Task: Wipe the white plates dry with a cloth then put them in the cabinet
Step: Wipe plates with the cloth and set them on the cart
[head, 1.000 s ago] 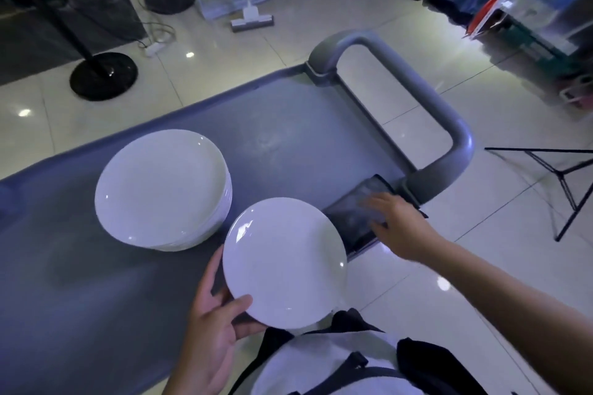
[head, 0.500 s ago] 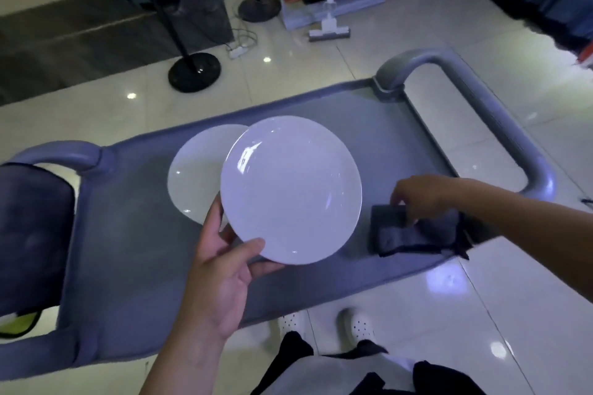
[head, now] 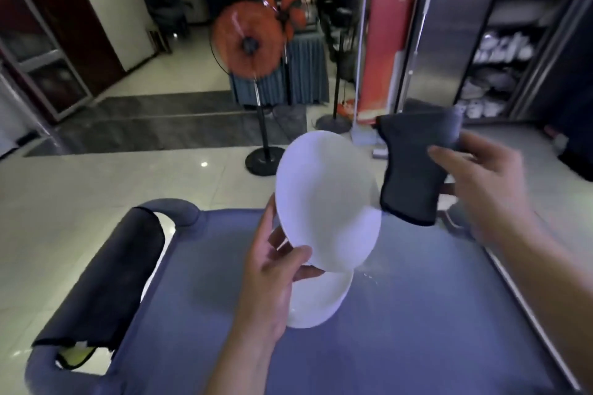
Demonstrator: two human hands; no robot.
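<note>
My left hand [head: 272, 269] grips a white plate [head: 327, 202] by its lower rim, thumb on the face, and holds it tilted up above the grey cart top [head: 417, 314]. Just below it a stack of white plates [head: 321, 301] sits on the cart. To the right of the raised plate, my right hand [head: 481, 183] holds a dark grey cloth [head: 414, 167] in the air, and the cloth hangs down close to the plate's right edge. Far right stands an open steel cabinet [head: 455, 29] with shelves of white dishes [head: 500, 51].
A dark cloth [head: 109, 279] drapes over the cart's left handle [head: 173, 212]. A red standing fan [head: 250, 42] and its round base [head: 263, 160] are on the tiled floor beyond the cart. A red banner [head: 388, 29] stands beside the cabinet.
My view has lifted toward the room. My right hand has picked the cloth up off the cart and raised it. My left hand has tilted the plate upright, higher above the stack.
</note>
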